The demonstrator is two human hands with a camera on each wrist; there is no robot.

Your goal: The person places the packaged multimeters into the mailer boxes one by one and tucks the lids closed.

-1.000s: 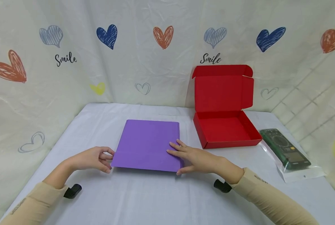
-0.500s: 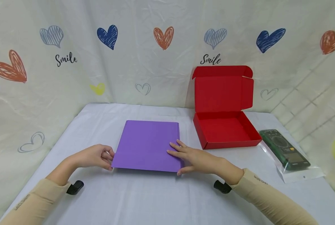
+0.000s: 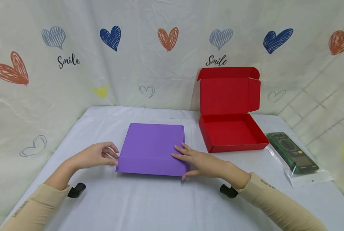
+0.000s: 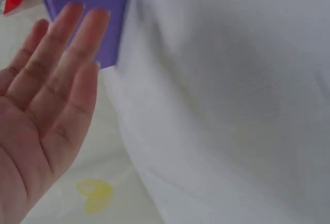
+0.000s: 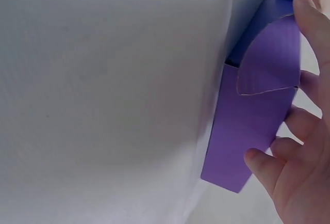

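Observation:
A purple cardboard mailer box point(image 3: 151, 144) lies in the middle of the table with its lid lowered. Its front flap juts out toward me, and a rounded side tab point(image 5: 270, 59) sticks out in the right wrist view. My right hand point(image 3: 203, 163) rests on the box's right side, fingers spread on the lid and thumb at the front corner. At the left edge, my left hand point(image 3: 95, 156) has loosely bent fingers close to the box's side; whether the fingertips touch it I cannot tell. The left wrist view shows those fingers point(image 4: 62, 74) extended, holding nothing.
A red box point(image 3: 232, 131) with its lid raised stands at the back right. Beside it lies a green multimeter point(image 3: 293, 152) in a clear plastic bag. White cloth point(image 3: 148, 205) covers the table, and a heart-printed sheet point(image 3: 183, 77) hangs behind.
My left hand has shifted up along the box's left edge, its thumb rising from below the front corner. The right hand and the box have barely moved.

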